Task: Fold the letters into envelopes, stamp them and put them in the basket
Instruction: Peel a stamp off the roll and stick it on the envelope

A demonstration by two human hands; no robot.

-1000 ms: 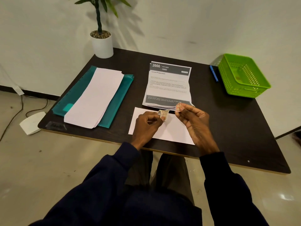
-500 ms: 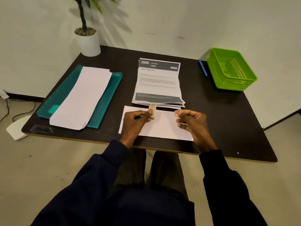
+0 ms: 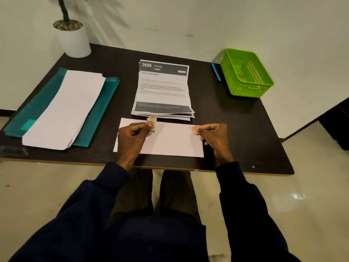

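Observation:
A white envelope (image 3: 170,140) lies flat at the table's near edge. My left hand (image 3: 132,136) rests on its left part and pinches a small curled strip of stamps (image 3: 152,121). My right hand (image 3: 213,135) is over the envelope's upper right corner, holding a single reddish stamp (image 3: 195,129) between thumb and fingers. Behind the envelope lies a stack of printed letters (image 3: 163,89), creased from folding. A green basket (image 3: 245,72) stands at the far right of the table.
A pile of blank envelopes (image 3: 66,108) lies on a teal folder (image 3: 102,110) at the left. A blue pen (image 3: 215,72) sits beside the basket. A white plant pot (image 3: 72,37) stands at the far left corner, against the wall.
My hands have moved apart. The right hand has carried the single stamp to the right, down to the envelope's upper right corner. The left hand still holds the stamp strip.

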